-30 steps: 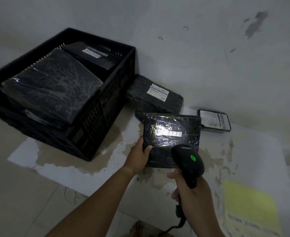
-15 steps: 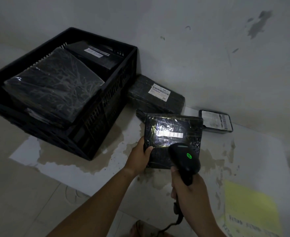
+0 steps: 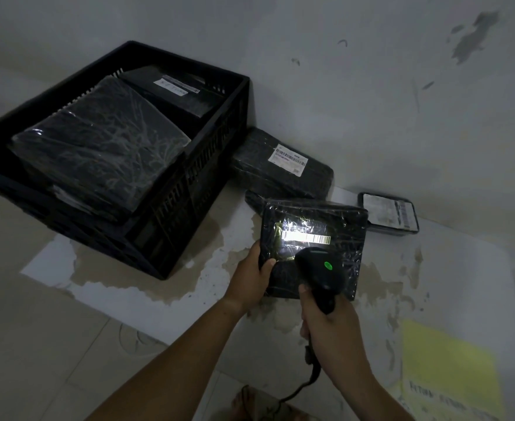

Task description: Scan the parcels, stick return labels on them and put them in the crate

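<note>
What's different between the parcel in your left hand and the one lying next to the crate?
The held parcel is gripped at its edge by the left hand and tilted toward the scanner; the second parcel, beside the crate, lies against the wall, untouched. The held parcel's barcode strip is narrow and brightly lit; the second parcel's label is a wider white sticker, unlit. Both are black, plastic-wrapped and outside the crate.

Scanner [image 3: 318,270] over held parcel [image 3: 338,220]

Stained white table [image 3: 462,268] against marked grey wall [image 3: 371,86]; tiled floor [image 3: 37,344] below
</note>
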Demonstrator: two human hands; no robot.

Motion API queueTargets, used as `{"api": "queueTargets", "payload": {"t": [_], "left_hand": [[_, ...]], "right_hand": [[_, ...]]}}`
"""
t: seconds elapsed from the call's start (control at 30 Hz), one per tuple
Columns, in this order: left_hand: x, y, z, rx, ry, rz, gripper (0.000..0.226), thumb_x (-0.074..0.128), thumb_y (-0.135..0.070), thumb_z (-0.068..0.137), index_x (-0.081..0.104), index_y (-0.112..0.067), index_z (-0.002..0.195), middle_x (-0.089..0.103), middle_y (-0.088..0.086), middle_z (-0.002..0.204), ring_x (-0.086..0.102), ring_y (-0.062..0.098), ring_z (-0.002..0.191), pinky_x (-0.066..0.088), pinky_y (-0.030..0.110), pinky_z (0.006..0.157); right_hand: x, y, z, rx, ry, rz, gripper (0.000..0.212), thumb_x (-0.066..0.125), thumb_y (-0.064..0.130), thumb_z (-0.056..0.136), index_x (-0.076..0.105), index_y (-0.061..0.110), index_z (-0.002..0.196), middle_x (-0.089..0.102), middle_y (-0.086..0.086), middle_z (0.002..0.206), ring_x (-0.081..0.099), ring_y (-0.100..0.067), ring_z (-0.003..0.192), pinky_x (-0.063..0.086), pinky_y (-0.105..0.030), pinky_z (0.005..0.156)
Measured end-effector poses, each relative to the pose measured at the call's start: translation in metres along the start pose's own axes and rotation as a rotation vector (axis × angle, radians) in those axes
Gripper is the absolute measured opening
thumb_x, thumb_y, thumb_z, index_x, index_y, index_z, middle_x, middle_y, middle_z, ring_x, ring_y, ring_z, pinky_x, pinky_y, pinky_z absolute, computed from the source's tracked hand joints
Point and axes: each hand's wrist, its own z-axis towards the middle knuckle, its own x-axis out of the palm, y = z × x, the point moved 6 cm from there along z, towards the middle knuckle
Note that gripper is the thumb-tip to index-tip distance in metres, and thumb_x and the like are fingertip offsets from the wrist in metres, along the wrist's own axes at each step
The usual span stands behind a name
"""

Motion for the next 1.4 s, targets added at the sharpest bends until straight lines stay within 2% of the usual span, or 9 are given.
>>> {"api": "queueTargets", "payload": {"t": [0.23, 0.47, 0.67, 0.77, 0.93, 1.1, 1.2, 1.27, 1.4], "left_hand": [[0.000, 0.004, -0.002, 0.008, 0.004, -0.020, 0.048, 0.049, -0.022, 0.106, 0.037, -0.027, 0.152, 0.063, -0.005, 0.131, 0.060, 0.010, 0.119, 0.051, 0.026, 0.097], [-0.001, 0.002, -0.004, 0.042, -0.004, -0.013, 0.049, 0.049, -0.023, 0.106, 0.036, -0.026, 0.153, 0.061, -0.010, 0.133, 0.058, 0.005, 0.119, 0.043, 0.002, 0.086], [-0.006, -0.013, -0.001, 0.090, -0.041, 0.001, 0.045, 0.049, -0.020, 0.106, 0.042, -0.021, 0.150, 0.063, -0.007, 0.131, 0.059, 0.008, 0.119, 0.050, 0.023, 0.100], [-0.018, -0.039, 0.004, 0.184, -0.062, 0.018, 0.042, 0.049, -0.024, 0.106, 0.045, -0.022, 0.148, 0.065, -0.009, 0.128, 0.060, 0.004, 0.114, 0.049, 0.013, 0.094], [-0.055, -0.116, 0.035, 0.432, -0.105, 0.454, 0.033, 0.057, -0.032, 0.100, 0.057, -0.030, 0.133, 0.071, -0.002, 0.121, 0.066, 0.022, 0.110, 0.053, 0.036, 0.093], [-0.019, -0.173, 0.054, 0.729, 0.257, 1.172, 0.031, 0.054, -0.029, 0.100, 0.061, -0.032, 0.130, 0.068, -0.002, 0.128, 0.061, 0.021, 0.121, 0.036, 0.037, 0.105], [0.010, -0.173, 0.058, 0.765, 0.370, 1.491, 0.033, 0.047, -0.030, 0.104, 0.055, -0.035, 0.135, 0.066, -0.001, 0.131, 0.052, 0.024, 0.132, 0.012, 0.055, 0.120], [0.023, -0.180, 0.058, 0.779, 0.349, 1.607, 0.032, 0.048, -0.034, 0.104, 0.055, -0.034, 0.135, 0.064, 0.000, 0.134, 0.031, 0.028, 0.149, -0.002, 0.070, 0.116], [0.028, -0.184, 0.061, 0.550, 0.218, 1.508, 0.057, 0.068, -0.045, 0.091, 0.050, -0.025, 0.141, 0.041, 0.007, 0.152, 0.022, 0.036, 0.148, 0.021, 0.076, 0.111]], "right_hand": [[0.003, -0.002, 0.007, -0.006, -0.014, 0.007, 0.037, 0.058, 0.037, 0.097, 0.059, 0.003, 0.080, 0.062, -0.011, 0.061, 0.060, -0.009, 0.047, 0.042, -0.014, 0.046], [0.002, -0.003, 0.009, -0.014, -0.029, -0.026, 0.038, 0.057, 0.037, 0.096, 0.060, 0.003, 0.081, 0.061, -0.007, 0.055, 0.061, -0.011, 0.046, 0.041, -0.013, 0.047], [-0.003, -0.003, 0.005, 0.029, -0.012, -0.014, 0.037, 0.057, 0.040, 0.096, 0.063, 0.005, 0.086, 0.063, -0.007, 0.056, 0.060, -0.010, 0.045, 0.046, -0.023, 0.053], [-0.014, -0.004, 0.001, 0.094, -0.013, 0.040, 0.021, 0.064, 0.036, 0.094, 0.064, 0.017, 0.103, 0.067, -0.007, 0.061, 0.063, -0.014, 0.049, 0.050, -0.029, 0.055], [-0.044, -0.002, -0.010, 0.123, -0.055, -0.011, 0.028, 0.070, 0.031, 0.091, 0.061, 0.019, 0.114, 0.070, -0.003, 0.062, 0.067, -0.011, 0.051, 0.046, -0.025, 0.055], [-0.062, -0.005, -0.020, 0.116, 0.022, -0.178, 0.006, 0.069, 0.026, 0.090, 0.063, 0.028, 0.089, 0.071, 0.000, 0.062, 0.066, -0.012, 0.053, 0.051, -0.025, 0.054], [-0.064, -0.011, -0.023, 0.089, 0.096, -0.221, 0.014, 0.069, 0.015, 0.087, 0.061, 0.025, 0.082, 0.067, -0.001, 0.063, 0.064, -0.012, 0.058, 0.049, -0.027, 0.059], [-0.062, -0.014, -0.024, 0.049, 0.129, -0.241, 0.017, 0.066, 0.006, 0.086, 0.054, 0.014, 0.076, 0.055, 0.000, 0.058, 0.047, -0.009, 0.049, 0.033, -0.021, 0.051], [-0.061, -0.022, -0.021, 0.010, 0.128, -0.278, 0.035, 0.062, 0.002, 0.083, 0.037, 0.019, 0.066, 0.042, 0.006, 0.052, 0.033, -0.008, 0.047, 0.023, -0.021, 0.050]]}}
